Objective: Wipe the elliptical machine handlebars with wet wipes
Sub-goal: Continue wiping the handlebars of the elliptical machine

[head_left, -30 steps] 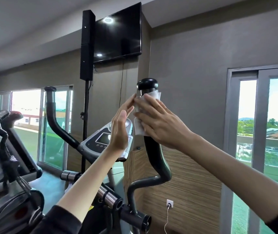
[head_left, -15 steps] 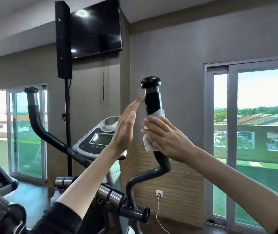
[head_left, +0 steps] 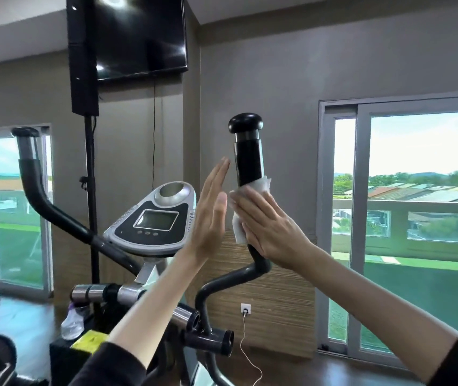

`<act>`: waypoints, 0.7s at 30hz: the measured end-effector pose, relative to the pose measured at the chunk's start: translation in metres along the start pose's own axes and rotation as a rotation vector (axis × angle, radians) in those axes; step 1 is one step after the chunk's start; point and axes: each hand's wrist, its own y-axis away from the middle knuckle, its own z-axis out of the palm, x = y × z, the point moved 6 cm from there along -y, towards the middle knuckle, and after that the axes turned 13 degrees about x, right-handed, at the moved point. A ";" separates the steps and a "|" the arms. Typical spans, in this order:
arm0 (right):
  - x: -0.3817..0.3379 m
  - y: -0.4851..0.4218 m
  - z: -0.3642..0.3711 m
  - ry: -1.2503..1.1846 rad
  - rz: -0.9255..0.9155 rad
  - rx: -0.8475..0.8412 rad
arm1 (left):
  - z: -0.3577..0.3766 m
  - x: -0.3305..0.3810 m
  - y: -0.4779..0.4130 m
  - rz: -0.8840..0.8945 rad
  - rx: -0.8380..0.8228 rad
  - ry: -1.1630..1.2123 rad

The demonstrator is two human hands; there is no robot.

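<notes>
- The wet wipe (head_left: 264, 181), white and crumpled, sits on the lower part of the black foam sleeve of the right handlebar (head_left: 247, 160). One corner sticks out to the right above the fingers and a flap hangs below them on the left.
- The right handlebar stands upright in the middle of the view, topped by a round black knob. Below the wipe its grey tube bends left and down towards the machine's frame.
- The right hand (head_left: 271, 229) lies across the wipe from the right, its back towards the camera. The fingers are straight, close together and slant up to the left. Its grip is a flat press of the wipe against the bar; the thumb is hidden.
- The right forearm reaches in bare from the lower right corner, where a dark sleeve begins.
- The left hand (head_left: 211, 215) stands upright just left of the bar, seen edge-on, palm turned towards the bar. Its grip is wide, fingers straight and together, holding nothing. The fingertips are just beside the foam with a small gap.
- The left forearm rises from the bottom centre out of a dark sleeve.
- Behind the left hand is the grey and black console (head_left: 156, 218) with a small screen, and further left the left handlebar (head_left: 31, 174).
- On the wall above hang a dark television (head_left: 141, 34) and a tall black speaker (head_left: 83, 65) on a stand.
- A sliding glass door (head_left: 417, 218) fills the right side.
</notes>
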 end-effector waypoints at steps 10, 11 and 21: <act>0.010 -0.011 -0.004 -0.028 -0.093 -0.042 | 0.052 -0.032 0.147 -0.151 -0.028 -0.145; 0.011 -0.016 -0.005 -0.038 -0.084 -0.036 | 0.057 -0.032 0.151 -0.162 -0.028 -0.145; 0.010 -0.030 -0.005 -0.033 0.036 0.093 | 0.076 -0.044 0.160 -0.143 -0.113 -0.236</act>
